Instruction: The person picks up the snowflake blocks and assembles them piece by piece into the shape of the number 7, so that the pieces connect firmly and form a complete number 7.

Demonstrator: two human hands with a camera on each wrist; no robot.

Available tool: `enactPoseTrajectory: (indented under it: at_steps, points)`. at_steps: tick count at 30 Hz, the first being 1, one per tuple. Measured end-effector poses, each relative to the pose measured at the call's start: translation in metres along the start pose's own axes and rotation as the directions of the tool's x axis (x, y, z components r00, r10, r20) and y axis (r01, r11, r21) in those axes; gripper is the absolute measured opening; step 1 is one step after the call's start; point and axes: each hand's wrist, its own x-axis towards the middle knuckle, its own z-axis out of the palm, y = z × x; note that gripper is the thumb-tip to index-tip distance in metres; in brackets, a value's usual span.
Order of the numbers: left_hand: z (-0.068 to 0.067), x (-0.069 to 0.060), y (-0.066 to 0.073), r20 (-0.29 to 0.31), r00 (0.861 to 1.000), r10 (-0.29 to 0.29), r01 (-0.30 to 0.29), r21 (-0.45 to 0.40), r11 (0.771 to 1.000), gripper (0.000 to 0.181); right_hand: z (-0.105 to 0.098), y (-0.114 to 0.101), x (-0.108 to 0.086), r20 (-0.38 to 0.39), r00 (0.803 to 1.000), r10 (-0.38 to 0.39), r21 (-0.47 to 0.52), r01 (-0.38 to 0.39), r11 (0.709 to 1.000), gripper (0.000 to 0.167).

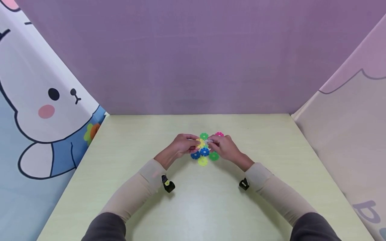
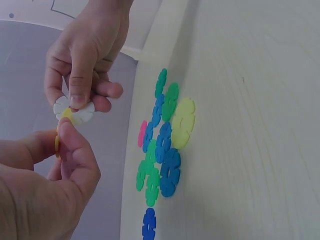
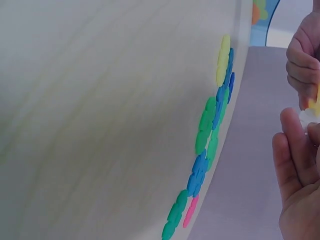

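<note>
My left hand (image 1: 182,145) pinches a yellow notched plastic disc (image 1: 200,143) between thumb and fingers. Opposite it, my right hand (image 1: 228,148) holds a white notched disc (image 2: 86,111) by its rim. In the left wrist view the yellow edge meets the white disc; whether their slots are locked together I cannot tell. Both hands are raised over flower-shaped discs on the table: a pale yellow disc (image 2: 183,123), blue discs (image 2: 170,172), green discs (image 2: 170,102) and a pink disc (image 2: 142,133). In the head view my hands cover part of that group.
The discs lie close together on the pale wooden table (image 1: 199,207), toward its far side. A purple backdrop (image 1: 193,60) rises behind the far edge, and printed cloth panels (image 1: 45,87) flank both sides. Dark wrist cameras (image 1: 168,184) hang under the sleeves.
</note>
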Motion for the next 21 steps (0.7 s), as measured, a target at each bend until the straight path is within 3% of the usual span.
enactPoseTrajectory:
  at_steps: [14, 21]
  points:
    - [0.0, -0.001, -0.006, -0.005, 1.0, 0.011, -0.011, -0.018, 1.0, 0.028, 0.003, -0.008, 0.0, 0.001, 1.0, -0.017, -0.029, 0.017, 0.999, 0.009]
    - [-0.003, -0.003, -0.003, 0.048, 0.999, 0.019, -0.02, 0.012, 1.0, 0.03, -0.004, -0.012, 0.001, 0.02, 1.0, -0.013, -0.08, 0.014, 0.997, 0.006]
